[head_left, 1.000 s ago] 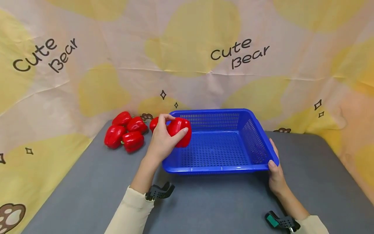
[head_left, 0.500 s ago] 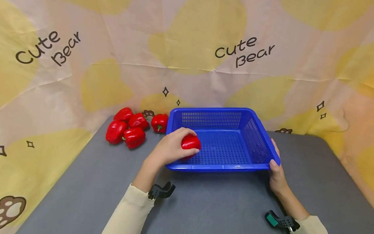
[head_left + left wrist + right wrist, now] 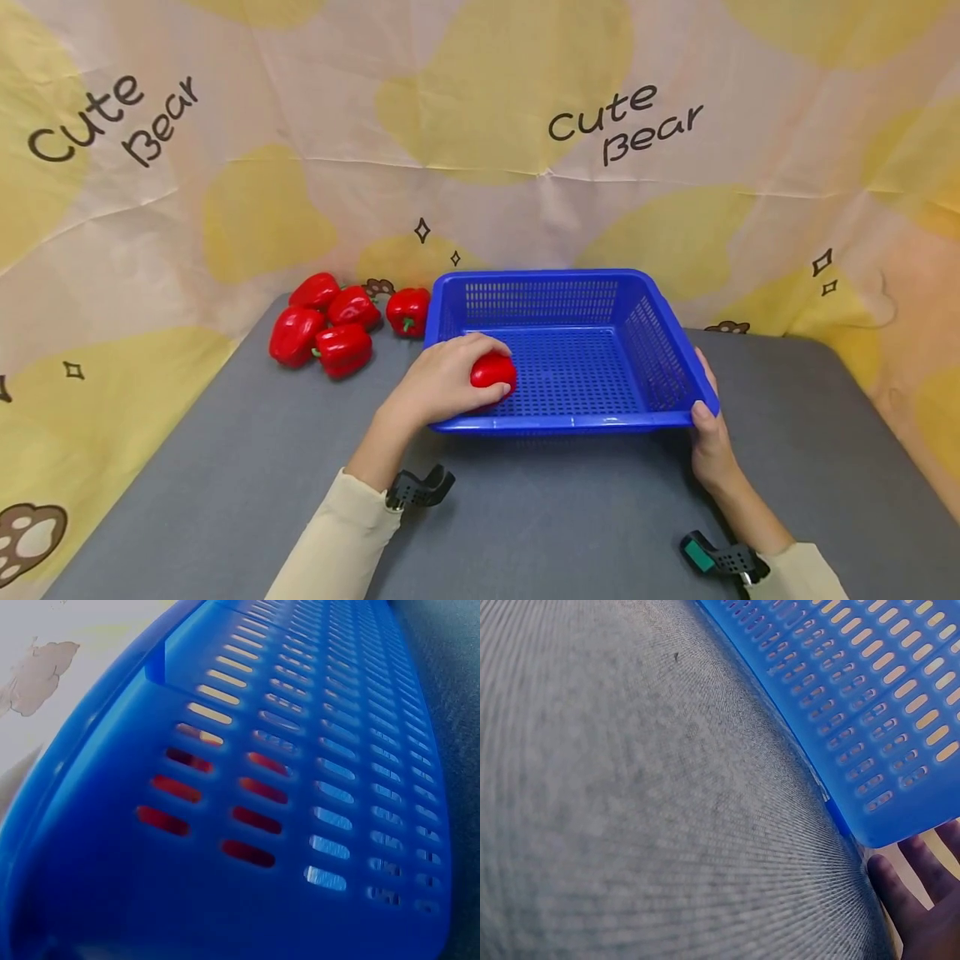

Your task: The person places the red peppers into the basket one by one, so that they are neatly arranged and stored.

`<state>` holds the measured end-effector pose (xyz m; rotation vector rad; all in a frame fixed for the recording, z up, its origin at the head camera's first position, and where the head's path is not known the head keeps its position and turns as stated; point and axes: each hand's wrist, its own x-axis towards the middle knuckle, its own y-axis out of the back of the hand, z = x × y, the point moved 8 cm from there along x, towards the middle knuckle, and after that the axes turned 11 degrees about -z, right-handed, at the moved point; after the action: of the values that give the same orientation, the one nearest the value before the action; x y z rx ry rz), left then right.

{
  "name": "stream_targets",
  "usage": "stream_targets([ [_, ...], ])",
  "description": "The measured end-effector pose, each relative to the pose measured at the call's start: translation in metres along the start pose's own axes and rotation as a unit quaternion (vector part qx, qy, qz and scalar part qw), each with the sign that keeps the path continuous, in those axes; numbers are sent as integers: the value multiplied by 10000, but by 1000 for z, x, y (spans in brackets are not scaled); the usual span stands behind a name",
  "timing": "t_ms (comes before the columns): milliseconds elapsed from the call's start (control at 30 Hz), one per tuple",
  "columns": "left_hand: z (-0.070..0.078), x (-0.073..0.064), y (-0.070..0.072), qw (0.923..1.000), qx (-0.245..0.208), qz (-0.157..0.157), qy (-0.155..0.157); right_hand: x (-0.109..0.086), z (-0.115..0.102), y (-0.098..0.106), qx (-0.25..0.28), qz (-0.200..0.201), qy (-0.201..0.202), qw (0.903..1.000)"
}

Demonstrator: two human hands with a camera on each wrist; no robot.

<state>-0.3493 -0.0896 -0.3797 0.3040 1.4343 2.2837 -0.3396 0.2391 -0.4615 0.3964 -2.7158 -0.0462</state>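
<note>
Pepper (image 3: 492, 375) inside the near left corner of a blue basket (image 3: 577, 367), pinched in a person's left hand (image 3: 446, 379).
The left grip closes fingers and thumb round it; the right hand (image 3: 712, 442) grips the basket's near right corner, thumb on the rim, fingers along the outside. Left of the basket, four red peppers (image 3: 343, 350) cluster on the grey table (image 3: 562, 508); a lone pepper (image 3: 408, 312) sits just beside the basket. "Cute Bear" reads twice on the cloth (image 3: 480, 125) behind the basket.
</note>
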Motion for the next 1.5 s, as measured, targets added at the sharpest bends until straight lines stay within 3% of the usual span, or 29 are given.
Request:
stream_targets([
  [233,-2,1,0,9996,-280,76,33,0,-8,-2,-22,-113,167,9998],
  [867,-1,0,-2,9999,80,-5,81,0,-6,-3,-36,-142,94,9998],
  [1133,1,0,-5,9989,418,-213,12,0,-4,-4,-14,-74,38,10000],
  [1500,8,0,-6,9945,946,-309,-324,0,-6,-5,-26,-115,153,9998],
])
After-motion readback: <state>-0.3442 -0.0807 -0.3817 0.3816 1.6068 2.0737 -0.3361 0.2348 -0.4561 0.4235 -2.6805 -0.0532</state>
